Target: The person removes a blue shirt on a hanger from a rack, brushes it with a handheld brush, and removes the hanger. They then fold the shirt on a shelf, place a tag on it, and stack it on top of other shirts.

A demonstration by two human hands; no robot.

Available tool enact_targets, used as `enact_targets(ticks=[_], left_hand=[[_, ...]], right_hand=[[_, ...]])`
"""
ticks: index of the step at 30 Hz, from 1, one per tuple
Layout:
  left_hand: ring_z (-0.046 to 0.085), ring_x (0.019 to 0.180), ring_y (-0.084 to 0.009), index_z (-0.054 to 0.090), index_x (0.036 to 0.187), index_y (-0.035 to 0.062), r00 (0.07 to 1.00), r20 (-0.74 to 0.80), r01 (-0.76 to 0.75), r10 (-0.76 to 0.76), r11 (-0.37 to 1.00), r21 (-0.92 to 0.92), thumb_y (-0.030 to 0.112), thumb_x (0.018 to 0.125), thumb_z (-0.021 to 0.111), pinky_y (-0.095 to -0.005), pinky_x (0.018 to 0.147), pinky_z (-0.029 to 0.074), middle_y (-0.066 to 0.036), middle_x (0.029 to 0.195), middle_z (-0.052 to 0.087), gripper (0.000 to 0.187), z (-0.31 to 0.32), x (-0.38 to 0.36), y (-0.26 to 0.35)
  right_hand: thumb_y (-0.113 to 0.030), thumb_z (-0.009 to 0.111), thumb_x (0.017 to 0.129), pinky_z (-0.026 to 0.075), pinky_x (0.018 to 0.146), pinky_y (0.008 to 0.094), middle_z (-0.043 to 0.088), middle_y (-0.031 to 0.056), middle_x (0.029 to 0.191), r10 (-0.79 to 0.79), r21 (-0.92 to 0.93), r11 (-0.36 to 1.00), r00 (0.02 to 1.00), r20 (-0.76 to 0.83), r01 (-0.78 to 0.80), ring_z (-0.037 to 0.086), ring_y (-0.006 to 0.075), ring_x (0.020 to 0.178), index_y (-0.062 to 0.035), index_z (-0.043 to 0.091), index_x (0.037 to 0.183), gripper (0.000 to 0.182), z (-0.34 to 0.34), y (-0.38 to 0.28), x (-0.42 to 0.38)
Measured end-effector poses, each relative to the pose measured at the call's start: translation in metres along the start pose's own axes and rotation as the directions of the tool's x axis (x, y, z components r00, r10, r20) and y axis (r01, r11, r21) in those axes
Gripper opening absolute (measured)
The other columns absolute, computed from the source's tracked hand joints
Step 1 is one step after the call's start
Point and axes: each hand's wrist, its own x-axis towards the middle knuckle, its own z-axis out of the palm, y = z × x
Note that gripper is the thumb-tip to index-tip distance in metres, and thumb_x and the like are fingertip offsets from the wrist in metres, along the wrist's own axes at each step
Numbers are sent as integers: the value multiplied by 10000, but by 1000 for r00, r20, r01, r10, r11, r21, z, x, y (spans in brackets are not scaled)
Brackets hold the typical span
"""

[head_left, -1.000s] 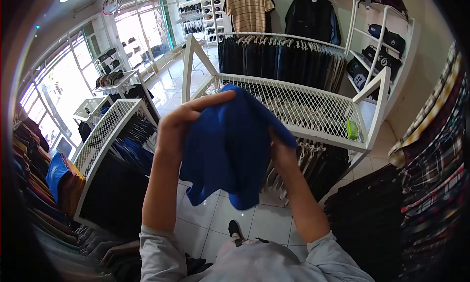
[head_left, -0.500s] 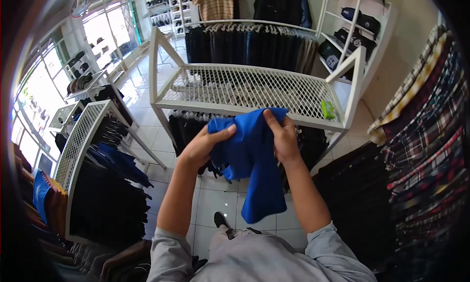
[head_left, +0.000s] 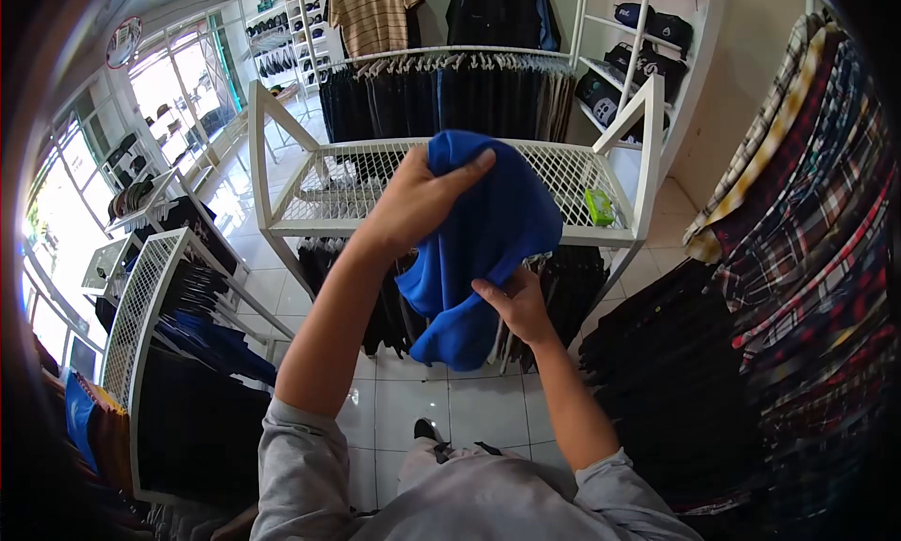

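A blue cloth hangs in loose folds in front of me, over the near edge of a white mesh rack. My left hand grips its upper left part, thumb on top and fingers hidden behind the fabric. Lower and to the right, my right hand pinches the cloth's edge between thumb and fingers. Part of the rack's mesh shelf is hidden behind the cloth.
The white mesh rack spans the space ahead, with a green packet at its right end. Plaid shirts hang at the right. Another mesh rack holds dark clothes at the left. Caps sit on shelves behind.
My left hand has risen with the upper part of the cloth, while my right hand has moved down along it. The cloth now hangs more spread out. The view has shifted slightly.
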Motion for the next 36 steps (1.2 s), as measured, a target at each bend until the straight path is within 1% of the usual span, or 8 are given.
enact_targets(ticks=[9, 17, 19, 21, 27, 32, 34, 36], left_hand=[[711, 782, -112, 743, 1048, 0, 962, -235, -142, 142, 990, 17, 241, 976, 732, -261, 731, 574, -51, 919, 762, 252, -75, 15, 35], [722, 760, -145, 733, 1010, 20, 875, -461, -196, 145, 979, -64, 311, 939, 780, -285, 695, 593, -66, 890, 751, 303, -177, 22, 35], [718, 797, -169, 712, 1080, 20, 843, -521, -166, 136, 986, -12, 359, 938, 772, -306, 745, 594, -77, 951, 740, 373, -206, 17, 33], [721, 829, -175, 706, 1107, 8, 832, -534, -180, 146, 984, -11, 376, 944, 762, -301, 772, 593, -87, 974, 740, 406, -241, 15, 21], [726, 794, -186, 704, 1095, -39, 798, -601, -171, 49, 974, -147, 337, 945, 768, -311, 735, 605, -100, 936, 732, 410, -316, 5, -25], [712, 808, -175, 702, 1028, -21, 720, -694, -78, 12, 995, -64, 366, 950, 757, -302, 740, 589, -74, 905, 715, 399, -340, -10, -65], [701, 791, -162, 702, 1012, -11, 770, -637, -67, 25, 997, -42, 374, 953, 752, -287, 734, 570, -64, 896, 714, 393, -356, -21, -75], [668, 734, -123, 712, 1002, 23, 807, -590, -31, 18, 999, -11, 362, 973, 729, -248, 719, 520, -36, 874, 717, 341, -358, -29, -75]], right_hand=[[-151, 780, 899, 494, 734, 266, 663, 14, 862, 123, -43, 992, 992, 40, -121, 598, 83, 792, -12, 659, 998, 209, 22, 37, -10], [-42, 743, 786, 535, 770, 322, 704, 98, 882, 124, -531, 839, 992, -25, -118, 670, 141, 819, -21, 657, 1082, 310, -7, 103, -25], [3, 741, 810, 535, 799, 309, 710, 70, 933, 224, -517, 827, 973, -59, -222, 657, 127, 881, 12, 661, 1090, 292, -30, 93, -22], [-35, 765, 837, 505, 683, 278, 696, 26, 838, 154, -494, 851, 985, -85, -175, 620, 80, 758, -30, 682, 1020, 201, -58, 85, -13], [-138, 855, 841, 469, 629, 241, 686, -12, 747, 255, -653, 690, 949, -185, -313, 588, 50, 680, 0, 745, 865, 178, -120, 13, 28], [-167, 807, 907, 483, 846, 248, 717, -7, 1009, 66, -435, 870, 930, -363, -231, 622, 77, 912, -19, 754, 1081, 234, -137, -14, 48], [-198, 774, 946, 459, 999, 286, 706, 28, 1179, 7, -167, 983, 928, -373, -75, 630, 114, 1069, -28, 720, 1202, 313, -131, -23, 59], [-215, 741, 975, 465, 996, 298, 724, 34, 1144, 5, -51, 998, 931, -366, -25, 650, 126, 1060, -41, 720, 1199, 284, -126, -36, 64]])
